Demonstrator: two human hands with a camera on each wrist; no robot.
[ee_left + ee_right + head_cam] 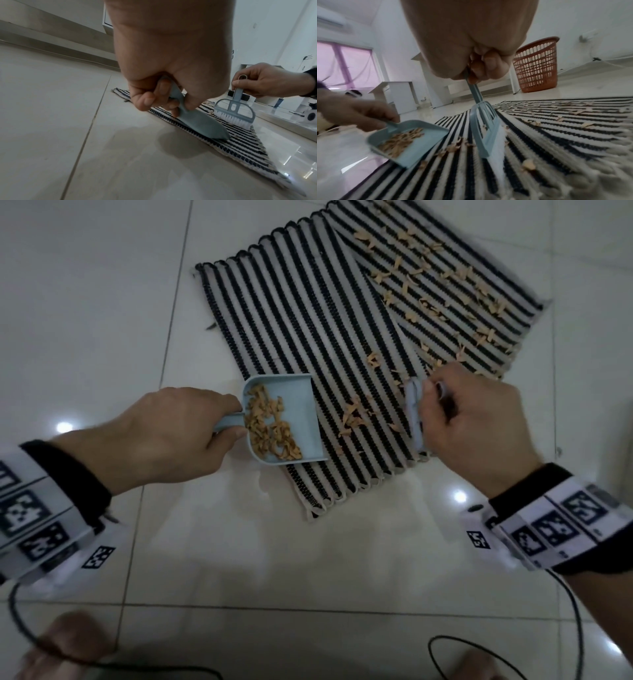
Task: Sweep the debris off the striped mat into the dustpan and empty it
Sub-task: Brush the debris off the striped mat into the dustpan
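My left hand [178, 436] grips the handle of a small light-blue dustpan [301, 412], whose open lip rests on the near striped mat [291, 313]. A heap of tan debris [270, 429] lies inside the pan. To its right, my right hand [476, 419] holds a blue hand brush [414, 416] by its handle, white bristles [235, 119] down on the mat. A few tan scraps [352, 414] lie between brush and pan. In the right wrist view the brush [488, 129] stands just right of the dustpan [412, 142]. Many more scraps [435, 285] litter the second striped mat [513, 302] behind.
Pale glossy floor tiles [102, 302] surround the mats. An orange slatted basket [537, 65] stands by the far wall beyond the mats. White furniture [397, 93] sits at the room's edge. Black cables [479, 655] trail on the floor near me.
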